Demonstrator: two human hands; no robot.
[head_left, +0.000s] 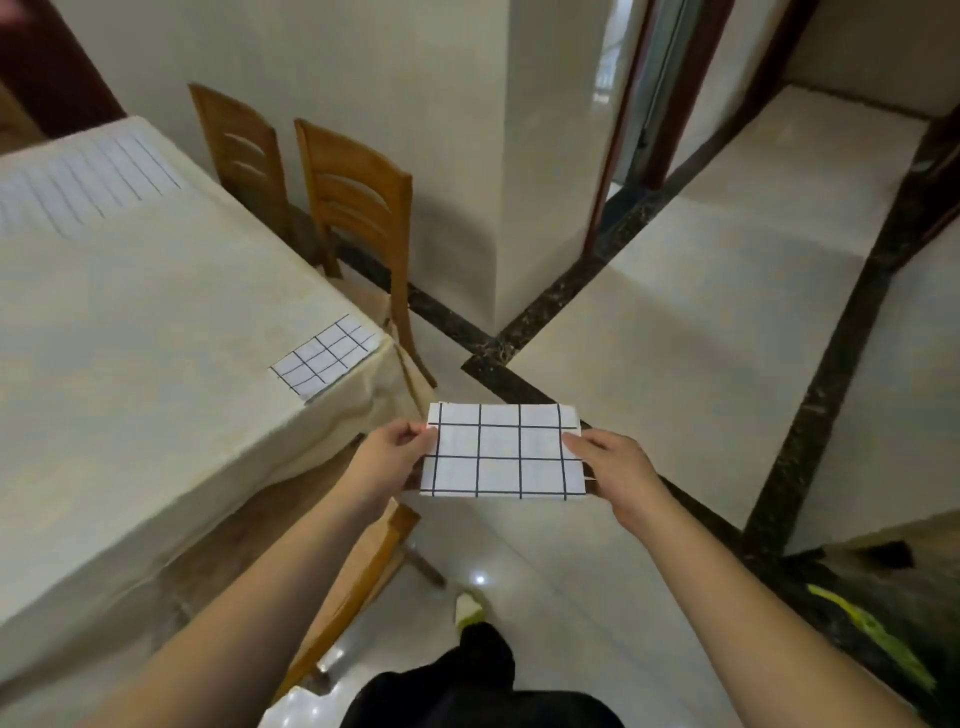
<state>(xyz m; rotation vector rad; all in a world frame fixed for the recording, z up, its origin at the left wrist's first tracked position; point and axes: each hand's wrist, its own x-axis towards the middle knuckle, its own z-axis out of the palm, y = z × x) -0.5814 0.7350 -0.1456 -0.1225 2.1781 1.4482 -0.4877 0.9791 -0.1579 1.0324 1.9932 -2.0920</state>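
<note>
Grips with left hand (387, 457) and right hand (618, 470) the 2 short edges of a folded grid cloth (501, 452), held level above the floor (649, 338) just beside the bench (156, 364) corner. Farther off, on that corner, 1 similar cloth (324, 358); beyond, 2 wooden chairs (358, 202).

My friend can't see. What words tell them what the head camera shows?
A left hand and right hand hold a folded grid cloth by its ends above a tiled floor. Beside it, a cream-covered table bears a second grid cloth near its corner.
</note>
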